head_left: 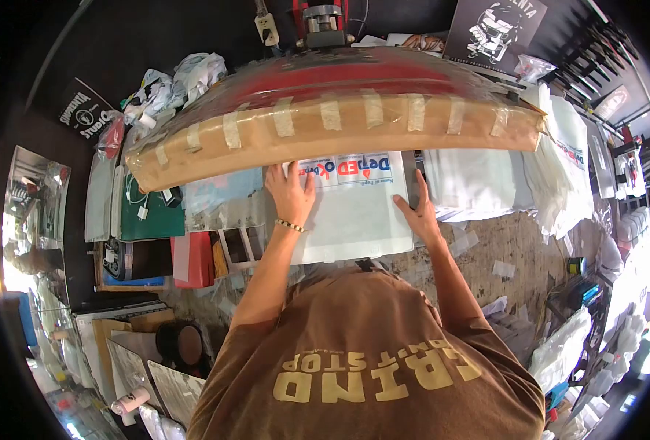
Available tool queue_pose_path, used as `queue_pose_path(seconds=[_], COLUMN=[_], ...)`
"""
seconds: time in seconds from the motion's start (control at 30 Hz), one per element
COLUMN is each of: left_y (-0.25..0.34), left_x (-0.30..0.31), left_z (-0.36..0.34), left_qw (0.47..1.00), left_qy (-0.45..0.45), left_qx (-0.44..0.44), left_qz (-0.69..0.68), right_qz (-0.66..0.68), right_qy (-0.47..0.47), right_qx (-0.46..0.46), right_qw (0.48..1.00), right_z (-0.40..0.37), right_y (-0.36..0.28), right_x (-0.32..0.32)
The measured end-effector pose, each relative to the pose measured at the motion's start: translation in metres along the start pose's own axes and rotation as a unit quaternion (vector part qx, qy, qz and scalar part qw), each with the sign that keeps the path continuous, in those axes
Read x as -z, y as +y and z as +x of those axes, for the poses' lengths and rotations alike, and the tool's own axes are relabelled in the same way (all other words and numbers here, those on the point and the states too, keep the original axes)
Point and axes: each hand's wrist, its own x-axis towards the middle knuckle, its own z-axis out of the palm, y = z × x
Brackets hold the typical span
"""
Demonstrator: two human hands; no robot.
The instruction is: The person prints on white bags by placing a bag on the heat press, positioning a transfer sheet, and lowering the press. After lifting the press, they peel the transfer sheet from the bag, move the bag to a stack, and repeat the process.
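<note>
A whitish plastic bag [343, 227] with red and blue printed lettering at its far end lies flat in front of me. My left hand [291, 193] rests on its left edge, with the fingers apart and nothing gripped. At the right edge my right hand [420, 210] is spread, its thumb touching the bag's side and its fingers beside it. Over the bag's far end hangs a tilted screen printing frame [317, 121], its near side covered in brown tape with paler strips. What lies under the frame is partly hidden.
Pale plastic sheets [468, 183] lie to the right and printed sheets [226, 194] to the left. A green board [149, 209] and a red box [191, 258] stand further left. A hanging bundle of plastic bags [559, 176] is at the right. Paper scraps litter the floor [479, 249].
</note>
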Motion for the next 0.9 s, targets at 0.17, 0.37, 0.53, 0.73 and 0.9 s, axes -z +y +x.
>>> queue_pose_path(seconds=[0.17, 0.37, 0.53, 0.73, 0.9], left_y=[0.06, 0.115, 0.1, 0.077, 0.067], left_x=[-0.015, -0.047, -0.078, -0.141, -0.172], left_z=[0.007, -0.008, 0.009, 0.05, 0.048], left_qw=[0.956, 0.949, 0.952, 0.903, 0.921], left_qy=[-0.173, -0.244, -0.23, -0.356, -0.252], left_qx=[-0.136, -0.175, -0.156, -0.185, -0.262], left_qz=[-0.195, -0.1, -0.132, -0.153, -0.139], right_qz=[-0.012, -0.024, -0.037, 0.026, 0.043], right_qy=[0.006, 0.014, 0.03, -0.027, -0.069], right_qx=[0.007, 0.031, 0.003, -0.073, -0.15], right_qw=[1.0, 0.999, 0.999, 0.997, 0.985], right_z=[0.0, -0.001, -0.001, -0.003, -0.003], right_y=[0.005, 0.008, 0.006, -0.004, -0.026], right_x=[-0.001, -0.002, -0.003, 0.004, 0.016])
